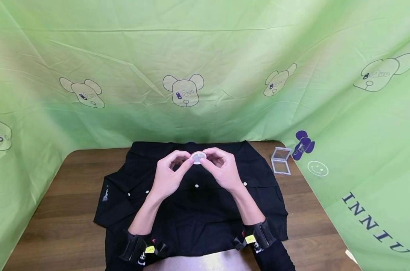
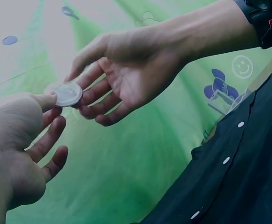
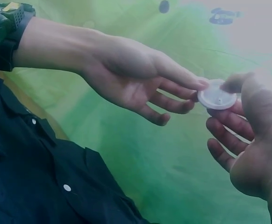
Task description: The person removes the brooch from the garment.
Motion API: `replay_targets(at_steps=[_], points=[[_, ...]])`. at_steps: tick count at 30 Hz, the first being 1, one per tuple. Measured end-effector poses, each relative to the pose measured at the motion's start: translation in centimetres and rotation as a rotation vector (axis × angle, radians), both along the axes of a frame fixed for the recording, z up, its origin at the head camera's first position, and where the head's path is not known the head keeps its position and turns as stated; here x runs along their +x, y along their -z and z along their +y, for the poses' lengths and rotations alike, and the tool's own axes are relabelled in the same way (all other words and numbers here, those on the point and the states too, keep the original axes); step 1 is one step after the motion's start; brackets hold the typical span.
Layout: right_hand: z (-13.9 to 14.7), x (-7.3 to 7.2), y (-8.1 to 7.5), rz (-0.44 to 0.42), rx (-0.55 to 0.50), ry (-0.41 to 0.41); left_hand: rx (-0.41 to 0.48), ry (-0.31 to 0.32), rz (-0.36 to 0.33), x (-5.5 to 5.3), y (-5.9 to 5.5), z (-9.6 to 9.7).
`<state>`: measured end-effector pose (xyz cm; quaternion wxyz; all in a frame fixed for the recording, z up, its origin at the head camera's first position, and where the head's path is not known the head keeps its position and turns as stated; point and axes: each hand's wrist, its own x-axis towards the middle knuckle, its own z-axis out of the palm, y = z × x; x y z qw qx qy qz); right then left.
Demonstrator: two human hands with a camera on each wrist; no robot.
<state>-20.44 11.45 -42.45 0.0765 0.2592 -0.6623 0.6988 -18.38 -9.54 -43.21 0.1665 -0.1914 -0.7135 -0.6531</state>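
My left hand [image 1: 169, 174] and right hand [image 1: 226, 172] together hold up a small round white disc [image 1: 198, 158] above a spread black shirt [image 1: 198, 210]. Each hand pinches one side of the disc between thumb and fingers. A raised rim surrounds the disc's whitish face in the right wrist view, and a little red shows along its far edge in the head view. Its exact kind is unclear. White buttons [image 1: 196, 186] dot the shirt, which lies on the wooden table [image 1: 56, 195].
At the table's right rear lies an opened square case [image 1: 281, 160] with clear panels. Green printed cloth [image 1: 225, 45] hangs behind and at both sides. A small white piece [image 1: 351, 256] is by the right front edge.
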Motion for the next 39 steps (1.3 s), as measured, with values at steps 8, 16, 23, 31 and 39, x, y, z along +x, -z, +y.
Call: replay_targets(at_steps=[8,16,23,31,39], points=[[0.9,0.0,-0.5,0.009,0.031,-0.071,-0.036,0.015,0.092,-0.2,0.0,-0.9],[1.4,-0.1,-0.5,0.002,0.122,-0.175,-0.094,0.005,0.163,-0.4,0.0,-1.4],[1.5,0.0,-0.4,-0.017,0.154,-0.218,-0.144,-0.017,0.250,-0.6,0.2,-1.3],[1.4,0.2,-0.6,-0.051,0.159,-0.255,-0.166,-0.017,0.274,-0.5,0.1,-1.2],[1.5,0.1,-0.6,-0.071,0.155,-0.283,-0.181,0.001,0.274,-0.6,0.3,-1.3]])
